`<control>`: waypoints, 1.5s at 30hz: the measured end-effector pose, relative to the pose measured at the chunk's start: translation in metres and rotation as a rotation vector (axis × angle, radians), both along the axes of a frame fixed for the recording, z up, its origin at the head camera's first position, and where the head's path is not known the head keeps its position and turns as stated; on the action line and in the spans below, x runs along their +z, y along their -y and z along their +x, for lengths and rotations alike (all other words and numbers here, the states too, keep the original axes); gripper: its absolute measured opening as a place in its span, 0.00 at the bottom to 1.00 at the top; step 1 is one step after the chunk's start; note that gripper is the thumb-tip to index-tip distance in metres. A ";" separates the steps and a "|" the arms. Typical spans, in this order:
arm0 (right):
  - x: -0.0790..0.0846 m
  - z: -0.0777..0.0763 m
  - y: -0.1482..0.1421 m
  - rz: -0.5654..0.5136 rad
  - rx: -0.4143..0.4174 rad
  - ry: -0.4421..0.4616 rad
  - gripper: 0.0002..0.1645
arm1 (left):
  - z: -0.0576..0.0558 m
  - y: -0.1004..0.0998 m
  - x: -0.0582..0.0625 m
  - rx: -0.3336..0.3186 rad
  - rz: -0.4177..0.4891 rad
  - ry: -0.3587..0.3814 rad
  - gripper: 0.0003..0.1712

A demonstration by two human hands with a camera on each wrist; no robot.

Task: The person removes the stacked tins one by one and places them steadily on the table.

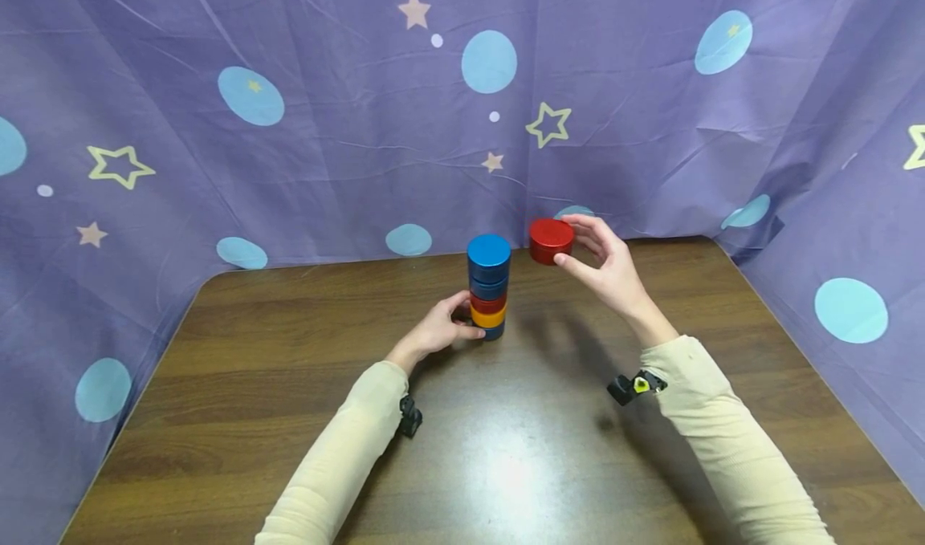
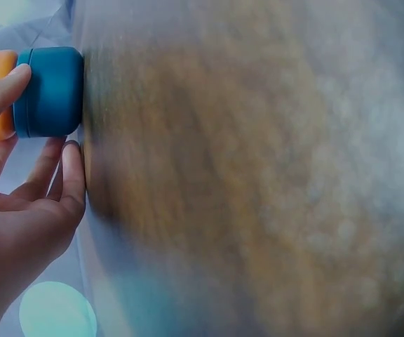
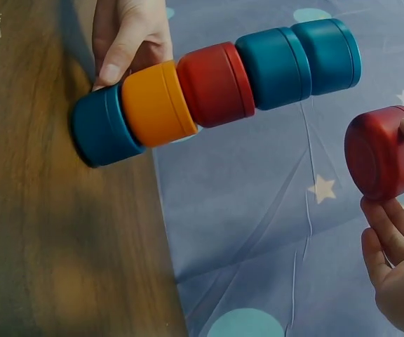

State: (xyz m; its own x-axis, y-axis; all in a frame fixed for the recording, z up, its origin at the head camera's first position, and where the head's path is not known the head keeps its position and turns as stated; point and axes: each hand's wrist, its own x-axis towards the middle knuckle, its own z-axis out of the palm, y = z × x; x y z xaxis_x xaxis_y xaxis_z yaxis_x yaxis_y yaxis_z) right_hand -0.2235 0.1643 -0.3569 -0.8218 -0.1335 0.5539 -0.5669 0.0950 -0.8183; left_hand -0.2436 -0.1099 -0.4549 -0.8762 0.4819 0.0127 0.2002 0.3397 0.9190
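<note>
A column of small round lidded tins stands upright on the wooden table. From the bottom it runs blue tin (image 3: 104,130), orange tin (image 3: 158,104), red tin (image 3: 214,84), blue tin (image 3: 272,68) and another blue tin (image 1: 489,252) on top. My left hand (image 1: 437,326) grips the foot of the column, its thumb against the bottom blue tin (image 2: 51,91) near the orange one. To the right of the column's top, my right hand (image 1: 607,268) holds a separate red tin (image 1: 552,240) in the air, thumb and fingers on its sides. A gap separates this tin from the column.
The brown wooden table (image 1: 289,400) carries a bright light reflection near its front. Behind and beside it hangs a purple curtain (image 1: 347,128) with stars and blue dots; the column stands near the table's back edge. A black camera (image 1: 636,386) is strapped to the right wrist.
</note>
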 end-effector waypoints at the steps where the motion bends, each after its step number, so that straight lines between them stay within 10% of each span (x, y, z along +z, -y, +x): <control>1: -0.003 -0.001 -0.001 -0.001 -0.003 0.005 0.31 | 0.000 0.000 0.000 0.000 0.002 -0.001 0.30; 15: -0.021 0.002 -0.013 0.016 -0.043 0.070 0.30 | 0.002 0.005 0.006 -0.016 0.048 0.049 0.36; 32: -0.043 0.004 -0.027 0.060 -0.064 0.104 0.31 | 0.002 0.004 0.070 -0.071 0.457 -0.077 0.39; 45: -0.047 0.014 -0.033 0.165 -0.057 0.283 0.31 | 0.004 -0.003 0.073 0.003 0.449 -0.106 0.29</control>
